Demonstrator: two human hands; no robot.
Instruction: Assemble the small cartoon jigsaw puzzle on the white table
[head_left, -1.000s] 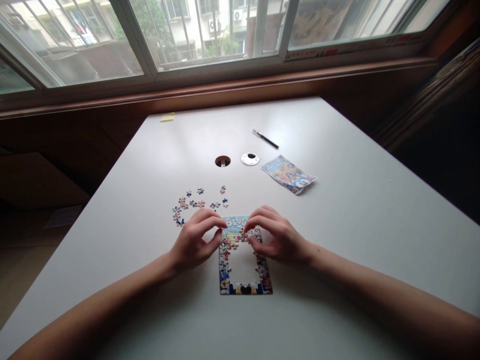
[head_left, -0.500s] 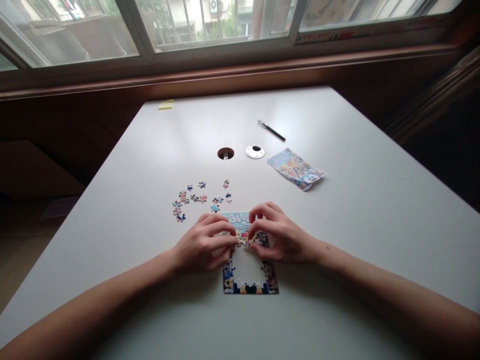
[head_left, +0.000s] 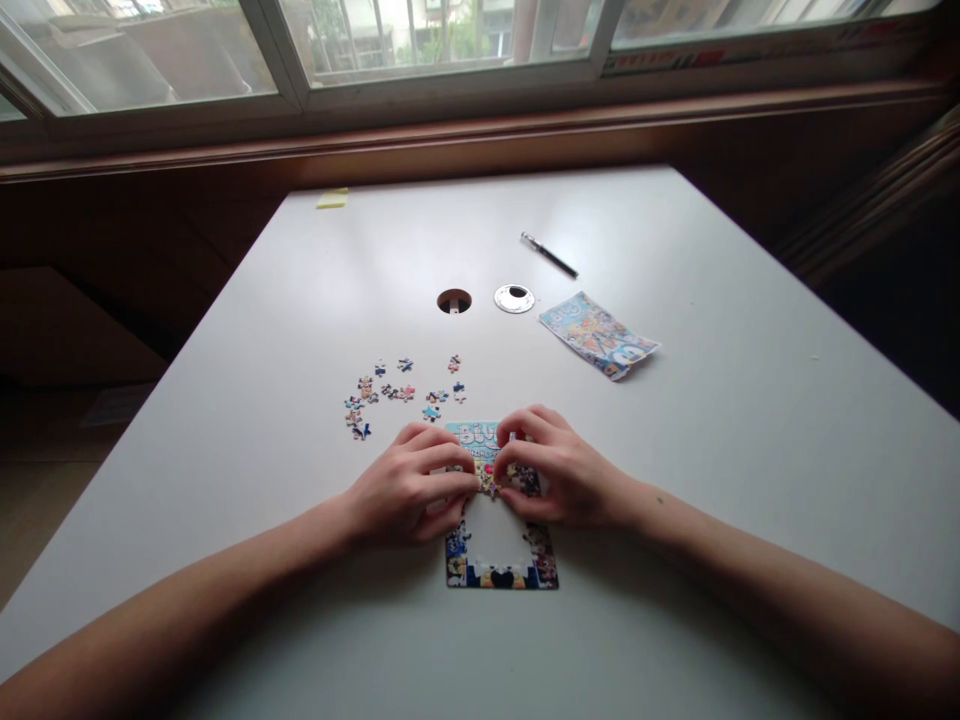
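Observation:
In front of me lies a partly assembled jigsaw puzzle (head_left: 501,577), its picture border filled at the top, sides and bottom around a pale bare middle. Joined puzzle pieces (head_left: 489,482) reach down from its upper part. My left hand (head_left: 416,482) rests over the puzzle's left side, fingers curled and pinching at the left edge of these pieces. From the right, my right hand (head_left: 551,468) bends its fingers and thumb together at the pieces' other edge. The fingertips partly hide what they pinch. Beyond my left hand are several loose puzzle pieces (head_left: 390,391).
A creased picture sheet (head_left: 600,335) lies right of a round metal cover (head_left: 514,298) and a cable hole (head_left: 454,301). Farther back are a black pen (head_left: 550,255) and a yellow sticky note (head_left: 332,198). The white table (head_left: 247,330) ends below a window.
My head view has shifted slightly, so the table's far side sits a little higher. Both hands stay at the same pieces, with hardly any finger movement.

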